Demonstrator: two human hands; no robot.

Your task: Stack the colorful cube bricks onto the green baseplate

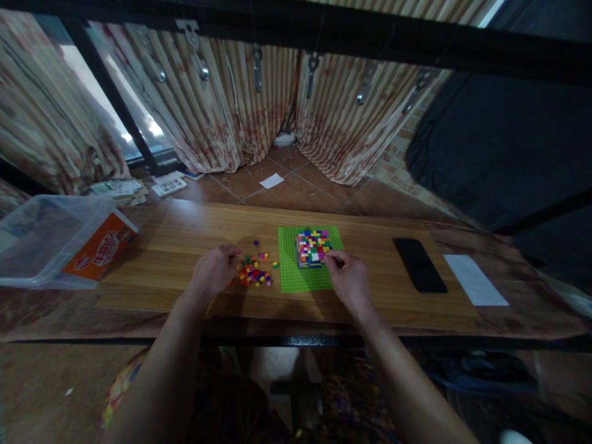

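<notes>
A multicoloured block of small toy bricks (314,246) stands on a green baseplate (289,280). At its right side is my right hand (349,277), thumb and forefinger pinched together against the edge; whatever is between the fingertips is too small to make out. Loose toy bricks (253,272) of many colours lie in a pile left of the baseplate. My left hand (217,268) is at the left edge of this pile with its fingers curled together. Anything it holds is hidden.
On the wooden board (176,246), a black phone (420,265) lies to the right, with a white sheet of paper (475,280) beyond it. A clear plastic box (50,240) with an orange label is at the left. A dark metal bar (296,31) crosses overhead.
</notes>
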